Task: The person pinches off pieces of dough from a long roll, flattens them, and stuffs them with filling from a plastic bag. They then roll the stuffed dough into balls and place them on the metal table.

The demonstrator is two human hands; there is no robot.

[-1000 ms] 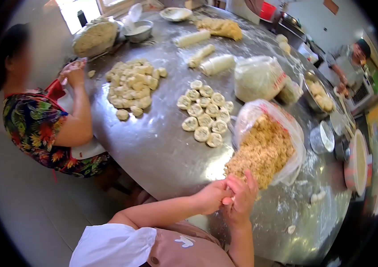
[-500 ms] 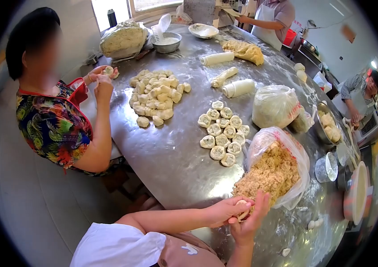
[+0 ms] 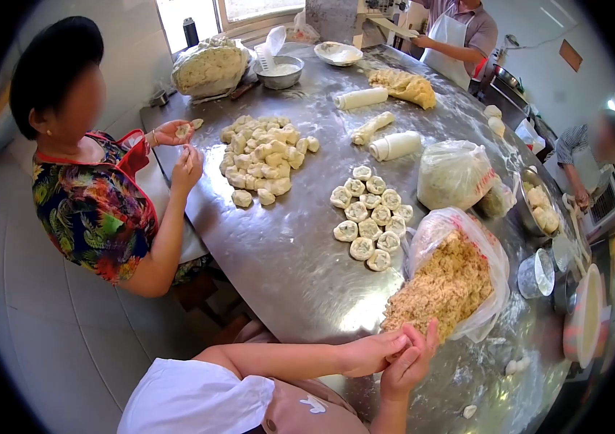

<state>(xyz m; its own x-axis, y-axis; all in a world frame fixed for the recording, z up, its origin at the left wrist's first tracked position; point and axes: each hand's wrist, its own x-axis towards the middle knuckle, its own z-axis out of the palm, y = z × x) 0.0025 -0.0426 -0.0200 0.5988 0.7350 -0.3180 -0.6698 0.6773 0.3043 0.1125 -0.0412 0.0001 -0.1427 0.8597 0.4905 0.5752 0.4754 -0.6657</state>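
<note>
Near the front edge of the metal table, my left hand and my right hand are pressed together, fingers curled round something mostly hidden between them. Just beyond them, a crumbly brown filling spills from an open clear plastic bag. Up and left of the bag sits a cluster of small round filled dough pieces. Farther left lies a heap of plain dough lumps.
A co-worker at the left holds a small dough piece. Two more people stand at the far side and right. A tied bag, dough rolls, a metal cup and a basin are on the table.
My fingers have closed further round the dough piece, which showed between them before. The co-worker's hands at the left have moved apart. The whole view has shifted slightly.
</note>
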